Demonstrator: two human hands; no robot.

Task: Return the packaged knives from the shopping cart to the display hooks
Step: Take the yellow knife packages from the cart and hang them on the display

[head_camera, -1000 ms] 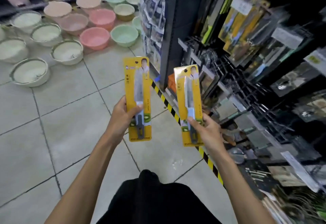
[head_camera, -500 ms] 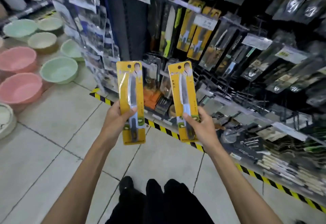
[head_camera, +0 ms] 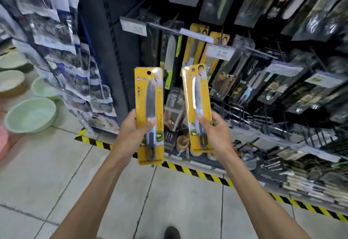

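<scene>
Open air sitting between hands and rack; price tag [head_camera: 220, 52] and hung yellow knife packs [head_camera: 195, 48] crowding the hooks ahead, floor [head_camera: 56, 172] clear.

price tag [head_camera: 220, 52] print too blurred to read; left hand [head_camera: 131, 133] covers the left knife pack [head_camera: 149, 114] edge; right-hand shelf goods [head_camera: 310, 80] smear into dark blur, cut off at the frame.

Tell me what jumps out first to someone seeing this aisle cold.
Two yellow carded knives held upright at centre: one in the left hand, the left knife pack, one in the right hand, the right knife pack. Behind them, matching yellow packs hang on the dark display rack. Black-and-yellow hazard tape lines the floor below.
</scene>
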